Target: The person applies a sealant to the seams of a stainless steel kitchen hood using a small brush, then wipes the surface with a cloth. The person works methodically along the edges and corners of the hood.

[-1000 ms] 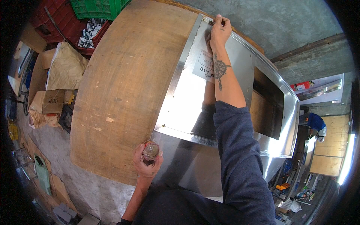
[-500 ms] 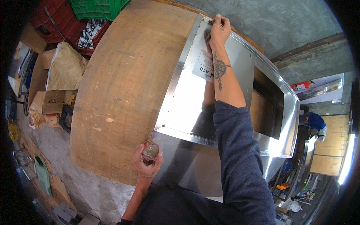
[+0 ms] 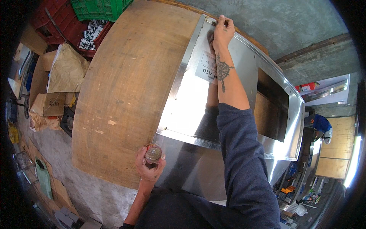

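Observation:
My left hand (image 3: 151, 168) is wrapped round a small round can (image 3: 153, 152), its top facing up, close to the near edge of the wooden table. Stretched far forward, my right hand (image 3: 223, 32) has its fingers closed at the far left corner of a shiny sheet-metal panel (image 3: 183, 110). Whatever those fingers pinch is too small or hidden to make out. The panel has raised edges and a rectangular opening (image 3: 271, 105) on its right side. A printed paper sheet (image 3: 204, 68) lies on it, partly behind my right forearm.
The panel rests on a broad wooden tabletop (image 3: 126, 84). Green (image 3: 101, 9) and red crates (image 3: 49, 23) with small metal parts stand at the far left, above cardboard boxes (image 3: 47, 103). A grey wall (image 3: 297, 23) rises behind. Another person (image 3: 321, 124) bends at the right.

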Demonstrator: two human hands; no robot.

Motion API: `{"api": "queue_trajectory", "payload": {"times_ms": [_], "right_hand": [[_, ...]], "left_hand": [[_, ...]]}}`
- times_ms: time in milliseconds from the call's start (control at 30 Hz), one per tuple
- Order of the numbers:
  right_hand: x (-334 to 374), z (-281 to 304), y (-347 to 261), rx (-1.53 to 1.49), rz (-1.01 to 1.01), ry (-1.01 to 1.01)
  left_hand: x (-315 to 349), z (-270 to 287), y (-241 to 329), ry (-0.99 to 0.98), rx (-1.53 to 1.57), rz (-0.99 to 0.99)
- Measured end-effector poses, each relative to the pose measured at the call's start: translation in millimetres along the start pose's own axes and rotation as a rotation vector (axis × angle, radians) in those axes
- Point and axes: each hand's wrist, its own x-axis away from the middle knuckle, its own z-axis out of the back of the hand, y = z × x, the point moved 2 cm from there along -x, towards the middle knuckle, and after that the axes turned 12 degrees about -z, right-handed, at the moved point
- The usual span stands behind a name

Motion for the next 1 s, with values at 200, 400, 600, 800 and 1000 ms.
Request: {"api": "queue_trajectory", "payload": {"times_ms": [200,400,600,800,1000], "right_hand": [[-1,1,0,0.006,0.005,0.006],[0,0,0,-0.002,-0.010,-0.010],[0,1,-1,-0.001,-0.028,-0.013],[1,0,-2,-0.005,-0.014,-0.001],[-1,1,0,-0.002,0.000,-0.009]], "left_hand": [[5,-1,-3,-0.005,-0.020,-0.013],[-3,-1,1,-0.002,0.001,-0.008],[-7,1,5,-0.031,-0.031,-0.006],[-13,0,8,-0.016,0.001,-0.033],[-16,1,10,-0.043,-0.069,-0.047]]}}
